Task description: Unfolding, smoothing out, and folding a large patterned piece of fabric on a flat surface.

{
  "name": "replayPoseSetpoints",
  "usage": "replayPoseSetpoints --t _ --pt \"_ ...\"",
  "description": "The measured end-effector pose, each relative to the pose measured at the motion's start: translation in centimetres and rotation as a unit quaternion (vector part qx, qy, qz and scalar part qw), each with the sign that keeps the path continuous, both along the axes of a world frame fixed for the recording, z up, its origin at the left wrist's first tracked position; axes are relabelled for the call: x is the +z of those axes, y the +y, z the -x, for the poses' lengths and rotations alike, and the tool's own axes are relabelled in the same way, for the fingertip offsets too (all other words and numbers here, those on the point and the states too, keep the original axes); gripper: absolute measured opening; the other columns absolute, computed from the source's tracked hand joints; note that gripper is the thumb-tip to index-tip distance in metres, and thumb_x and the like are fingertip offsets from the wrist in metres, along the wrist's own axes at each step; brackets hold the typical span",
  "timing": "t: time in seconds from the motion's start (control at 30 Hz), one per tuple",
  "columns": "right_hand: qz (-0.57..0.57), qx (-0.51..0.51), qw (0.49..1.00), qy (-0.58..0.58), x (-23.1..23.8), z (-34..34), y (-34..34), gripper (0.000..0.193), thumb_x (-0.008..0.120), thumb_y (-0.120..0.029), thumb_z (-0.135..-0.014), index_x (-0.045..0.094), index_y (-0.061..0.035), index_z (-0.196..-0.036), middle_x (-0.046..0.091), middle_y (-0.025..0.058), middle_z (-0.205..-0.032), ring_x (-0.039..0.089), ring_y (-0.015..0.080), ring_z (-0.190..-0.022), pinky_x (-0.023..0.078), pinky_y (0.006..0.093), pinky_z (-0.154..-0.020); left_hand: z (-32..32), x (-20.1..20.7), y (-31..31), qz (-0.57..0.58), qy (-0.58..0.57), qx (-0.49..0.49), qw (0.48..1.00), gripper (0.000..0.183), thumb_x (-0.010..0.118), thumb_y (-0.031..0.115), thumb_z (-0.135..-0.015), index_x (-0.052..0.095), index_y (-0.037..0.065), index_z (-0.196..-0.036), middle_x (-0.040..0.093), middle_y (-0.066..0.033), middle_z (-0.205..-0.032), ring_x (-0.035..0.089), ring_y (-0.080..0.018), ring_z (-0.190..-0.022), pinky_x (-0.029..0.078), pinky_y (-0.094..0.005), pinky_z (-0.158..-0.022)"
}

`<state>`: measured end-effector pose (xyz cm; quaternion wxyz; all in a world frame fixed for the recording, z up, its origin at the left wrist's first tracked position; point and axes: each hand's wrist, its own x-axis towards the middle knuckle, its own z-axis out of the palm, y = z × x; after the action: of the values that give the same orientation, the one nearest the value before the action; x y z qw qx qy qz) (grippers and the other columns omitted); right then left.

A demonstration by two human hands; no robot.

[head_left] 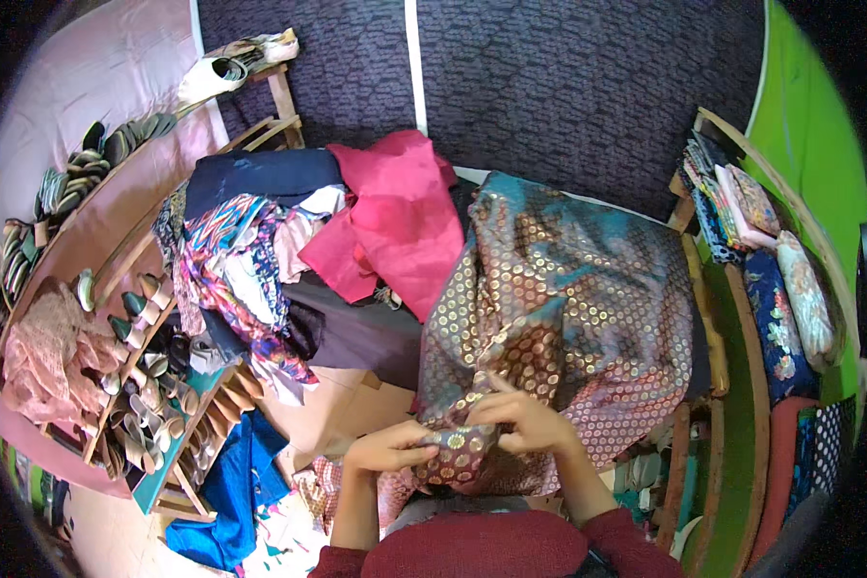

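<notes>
A large shiny brocade cloth (588,289), blue-green to maroon with gold round motifs, is spread over the table and hangs toward me. My left hand (392,448) grips a bunched, folded part of this cloth near its front, thumb and fingers closed on it. Just to the right, my right hand (525,416) pinches the same gathered part, its index finger stretched along the fabric. Between the two hands a fold of the cloth stands up. What lies under the gathered fabric is hidden.
A pink-red cloth (395,212) and a heap of patterned clothes (246,255) lie left of the brocade. Racks of shoes (149,405) stand at the left, with blue cloth (226,496) below. Folded fabrics (742,202) sit on a wooden shelf at the right.
</notes>
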<state>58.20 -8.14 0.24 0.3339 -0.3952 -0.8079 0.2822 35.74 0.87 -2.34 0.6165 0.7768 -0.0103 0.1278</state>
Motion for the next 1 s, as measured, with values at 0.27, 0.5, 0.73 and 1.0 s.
replayPoseSetpoints --t 0.27,0.5,0.73,1.0 --pt "0.044 0.023 0.992 0.119 -5.5 6.8 0.5 0.040 0.045 -0.001 -0.061 0.057 -0.0048 -0.100 0.053 0.0100 -0.109 0.046 0.0259 -0.108 0.011 0.0501 -0.102 3.0 -2.5 4.6 -0.024 0.118 0.166 0.979 0.037 0.065 0.014 -0.070 0.054 0.002 -0.103 0.060 -0.0065 -0.094 0.056 -0.0143 -0.085 0.043 -0.0267 -0.077" --pt "-0.077 -0.341 0.925 0.151 -3.5 -4.3 -1.0 0.026 0.048 0.006 -0.065 0.063 -0.0052 -0.084 0.060 0.0091 -0.099 0.054 0.0233 -0.099 0.035 0.0356 -0.092 -9.1 -3.5 8.2 -0.145 0.009 0.419 0.896 0.049 0.063 0.031 -0.072 0.050 -0.002 -0.105 0.054 -0.0143 -0.103 0.051 -0.0237 -0.095 0.037 -0.0343 -0.082" --pt "-0.052 -0.839 0.520 -0.151 -8.9 -25.6 -11.9 0.070 0.064 -0.034 -0.067 0.037 0.0021 -0.119 0.043 0.0212 -0.119 0.035 0.0338 -0.115 0.020 0.0387 -0.100 -17.3 -6.8 10.3 -0.411 0.178 0.531 0.719 0.078 0.063 0.039 -0.068 0.031 -0.009 -0.120 0.027 -0.0267 -0.128 0.025 -0.0385 -0.120 0.018 -0.0464 -0.099" --pt "0.160 -0.832 0.528 0.061 -7.4 -25.8 -11.2 0.071 0.064 -0.030 -0.069 0.030 -0.0002 -0.125 0.037 0.0200 -0.126 0.032 0.0312 -0.118 0.028 0.0370 -0.096 -17.8 -9.1 7.7 -0.348 0.048 0.491 0.797 0.049 0.053 0.001 -0.070 0.036 -0.008 -0.115 0.032 -0.0267 -0.126 0.032 -0.0387 -0.116 0.024 -0.0413 -0.098"
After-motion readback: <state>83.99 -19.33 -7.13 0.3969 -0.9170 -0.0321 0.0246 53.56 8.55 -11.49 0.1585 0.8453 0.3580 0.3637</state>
